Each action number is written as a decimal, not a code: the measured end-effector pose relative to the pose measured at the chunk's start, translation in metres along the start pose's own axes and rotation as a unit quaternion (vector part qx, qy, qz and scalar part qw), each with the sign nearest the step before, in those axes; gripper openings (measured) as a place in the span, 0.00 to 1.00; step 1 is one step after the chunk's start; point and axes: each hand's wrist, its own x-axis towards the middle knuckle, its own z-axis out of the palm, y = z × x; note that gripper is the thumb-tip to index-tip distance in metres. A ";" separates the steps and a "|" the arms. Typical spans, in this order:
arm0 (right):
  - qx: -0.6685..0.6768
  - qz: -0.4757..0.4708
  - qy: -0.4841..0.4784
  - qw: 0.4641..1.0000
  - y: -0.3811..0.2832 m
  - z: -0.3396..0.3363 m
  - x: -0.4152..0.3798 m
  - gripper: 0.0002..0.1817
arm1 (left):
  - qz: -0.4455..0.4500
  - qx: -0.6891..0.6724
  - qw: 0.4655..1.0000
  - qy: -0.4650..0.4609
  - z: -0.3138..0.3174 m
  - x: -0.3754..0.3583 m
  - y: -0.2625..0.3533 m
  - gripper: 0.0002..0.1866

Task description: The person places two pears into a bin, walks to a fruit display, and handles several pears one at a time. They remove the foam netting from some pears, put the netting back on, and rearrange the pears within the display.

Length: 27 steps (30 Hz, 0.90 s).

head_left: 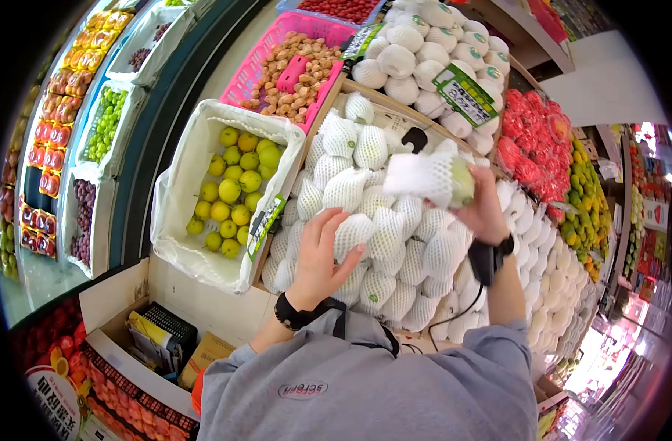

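My right hand grips one end of a pale green fruit in a white foam net, lifted above the pile and slightly blurred. Its green end shows beside my fingers. Lower left, my left hand has its thumb and fingers around another foam-netted fruit lying among the rest. Many similar netted fruits fill the sloping display bin under both hands. A dark patch shows at the bin's upper part, behind the lifted fruit.
Left of the bin stands a white-lined crate of yellow-green fruits, with a price card at its edge. Beyond are a pink basket of small brown fruits, white-wrapped round fruits and red-wrapped ones. An open box sits lower left.
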 end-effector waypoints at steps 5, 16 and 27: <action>0.291 -0.015 -0.080 0.953 0.070 0.044 -0.082 0.34 | 0.081 -0.099 0.992 -0.010 -0.024 0.000 0.042 0.45; 0.351 -0.118 -0.051 0.927 0.167 0.107 -0.124 0.30 | -0.222 -0.543 0.804 -0.102 0.000 -0.039 0.086 0.27; 0.244 -0.150 0.056 0.957 0.192 0.113 -0.153 0.25 | 0.007 -0.352 0.932 -0.090 0.000 -0.063 0.067 0.26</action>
